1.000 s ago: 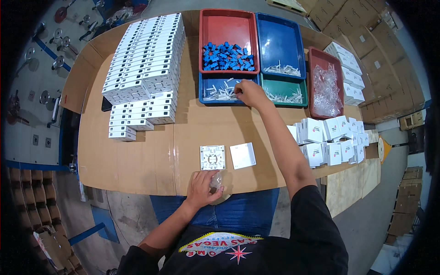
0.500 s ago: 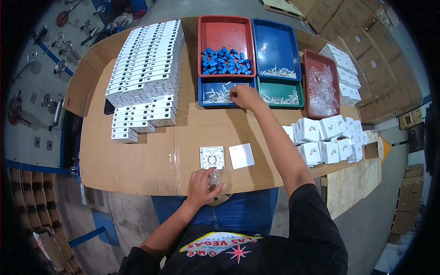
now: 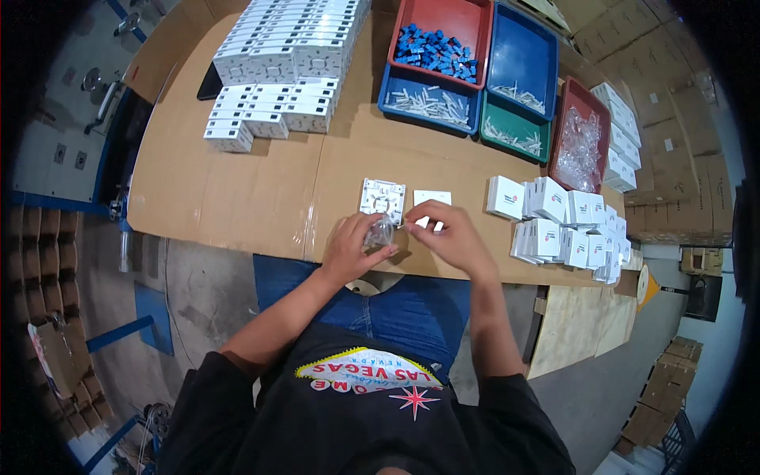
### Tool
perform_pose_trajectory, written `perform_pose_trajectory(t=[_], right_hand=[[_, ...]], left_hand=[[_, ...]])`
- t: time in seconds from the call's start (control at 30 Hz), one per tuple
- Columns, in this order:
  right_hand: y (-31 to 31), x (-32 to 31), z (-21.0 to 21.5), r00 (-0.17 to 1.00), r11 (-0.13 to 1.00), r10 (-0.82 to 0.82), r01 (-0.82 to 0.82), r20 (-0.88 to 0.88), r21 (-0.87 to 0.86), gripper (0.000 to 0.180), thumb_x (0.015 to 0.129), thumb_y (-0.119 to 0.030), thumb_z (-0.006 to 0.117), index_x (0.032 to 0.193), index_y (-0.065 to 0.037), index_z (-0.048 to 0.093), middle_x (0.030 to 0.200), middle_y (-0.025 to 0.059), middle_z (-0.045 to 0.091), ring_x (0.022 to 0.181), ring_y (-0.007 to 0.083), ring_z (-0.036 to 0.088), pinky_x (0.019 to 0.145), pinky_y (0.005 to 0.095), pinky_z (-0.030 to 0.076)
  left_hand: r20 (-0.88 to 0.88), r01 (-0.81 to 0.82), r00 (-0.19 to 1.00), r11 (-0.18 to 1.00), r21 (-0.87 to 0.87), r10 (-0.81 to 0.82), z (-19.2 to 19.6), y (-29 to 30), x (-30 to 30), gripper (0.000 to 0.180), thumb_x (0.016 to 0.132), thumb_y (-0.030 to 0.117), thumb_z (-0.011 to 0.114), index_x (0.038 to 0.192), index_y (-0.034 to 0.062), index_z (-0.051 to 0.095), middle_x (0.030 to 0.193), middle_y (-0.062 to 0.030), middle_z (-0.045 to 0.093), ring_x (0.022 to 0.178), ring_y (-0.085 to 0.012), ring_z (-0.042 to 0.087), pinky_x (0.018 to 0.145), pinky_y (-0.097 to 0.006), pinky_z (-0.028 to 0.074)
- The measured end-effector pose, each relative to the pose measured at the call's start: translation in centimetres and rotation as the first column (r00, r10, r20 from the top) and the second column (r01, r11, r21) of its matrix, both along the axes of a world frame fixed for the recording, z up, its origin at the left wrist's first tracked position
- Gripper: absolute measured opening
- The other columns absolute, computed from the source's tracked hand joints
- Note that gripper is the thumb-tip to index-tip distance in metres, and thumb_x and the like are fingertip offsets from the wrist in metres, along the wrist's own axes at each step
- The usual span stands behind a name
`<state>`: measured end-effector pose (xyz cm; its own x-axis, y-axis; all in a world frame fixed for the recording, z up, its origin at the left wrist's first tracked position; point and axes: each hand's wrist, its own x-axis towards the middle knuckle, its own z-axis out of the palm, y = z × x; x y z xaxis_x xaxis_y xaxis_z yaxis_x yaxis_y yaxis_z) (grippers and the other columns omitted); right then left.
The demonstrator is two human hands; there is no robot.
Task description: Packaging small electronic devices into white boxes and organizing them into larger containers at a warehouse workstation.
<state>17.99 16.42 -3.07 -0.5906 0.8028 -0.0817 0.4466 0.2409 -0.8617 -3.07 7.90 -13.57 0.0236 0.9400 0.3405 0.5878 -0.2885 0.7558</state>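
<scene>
My left hand [image 3: 346,249] is closed around a small clear plastic bag [image 3: 381,232] at the table's near edge. Close beside the bag, my right hand [image 3: 453,237] has its thumb and fingertips pinched together at the bag's right side; whatever they hold is too small to name. Just beyond the bag lies a white square plastic frame [image 3: 383,195] with fittings moulded into its face. A flat white square plate [image 3: 431,196] rests to its right, partly covered by my right hand.
Stacked white boxes [image 3: 277,87] stand far left. A blue tray [image 3: 388,107] and a green tray [image 3: 483,131] hold small whitish pieces; a red tray [image 3: 404,20] holds blue parts. Clear bags [image 3: 580,150] fill another red tray. More white boxes [image 3: 546,237] sit at right.
My right hand has come back from the blue tray of whitish pieces to the bag in my left hand. The view has tilted nearer to my body.
</scene>
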Motion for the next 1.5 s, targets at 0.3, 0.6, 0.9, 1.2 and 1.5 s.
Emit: perform_pose_trajectory(t=[0.3,0.6,0.9,1.2,1.5], right_hand=[[-4.8,-2.9,-4.4,0.990,0.990,-0.122,0.127,-0.065,0.067,0.015,0.090,-0.005,0.074,0.104,0.000,0.073,0.102,0.0089,0.069,0.076,0.0179,0.066,0.068,0.0303,0.053],[-4.6,-3.1,-6.3,0.998,0.995,-0.048,0.045,-0.033,-0.090,0.018,0.084,-0.017,0.069,0.092,-0.002,0.076,0.082,0.0195,0.072,0.077,0.0364,0.071,0.074,0.0437,0.056],[-4.2,-3.0,-6.3,0.953,0.999,-0.041,0.039,0.301,0.013,0.018,0.084,-0.019,0.071,0.089,-0.002,0.076,0.082,0.0186,0.073,0.076,0.0359,0.072,0.070,0.0452,0.056],[-4.2,-2.5,-6.1,0.942,0.999,0.005,-0.021,0.335,0.046,0.017,0.087,-0.020,0.069,0.091,-0.005,0.075,0.084,0.0179,0.073,0.082,0.0366,0.072,0.074,0.0471,0.056],[-5.1,-1.7,-4.9,0.980,0.980,-0.105,0.132,-0.171,0.149,0.016,0.089,-0.016,0.074,0.091,0.000,0.070,0.100,0.0122,0.074,0.080,0.0290,0.073,0.073,0.0385,0.058]], left_hand=[[0.065,0.108,0.991,0.991,0.078,-0.113,-0.7,-0.4,0.1,0.053,0.079,0.021,0.083,0.126,0.0045,0.063,0.107,-0.0145,0.064,0.100,-0.0361,0.064,0.087,-0.044,0.052],[0.087,0.230,0.970,0.973,-0.004,-0.229,-1.2,-1.2,0.0,0.059,0.076,0.003,0.079,0.132,0.0019,0.059,0.118,-0.0182,0.064,0.108,-0.0379,0.064,0.093,-0.042,0.054],[0.008,0.270,0.963,0.963,-0.009,-0.270,-1.4,-0.8,0.1,0.065,0.074,0.001,0.080,0.135,0.0030,0.058,0.122,-0.0183,0.065,0.111,-0.0371,0.064,0.095,-0.042,0.054],[0.010,0.271,0.963,0.962,-0.015,-0.271,-0.7,-0.4,0.4,0.067,0.074,0.000,0.080,0.137,0.0037,0.058,0.121,-0.0174,0.064,0.111,-0.0360,0.063,0.094,-0.042,0.053],[-0.003,0.169,0.986,0.985,0.020,-0.169,-1.4,-0.3,0.2,0.062,0.078,-0.002,0.075,0.137,0.0044,0.059,0.114,-0.0171,0.065,0.108,-0.0370,0.063,0.094,-0.044,0.052]])
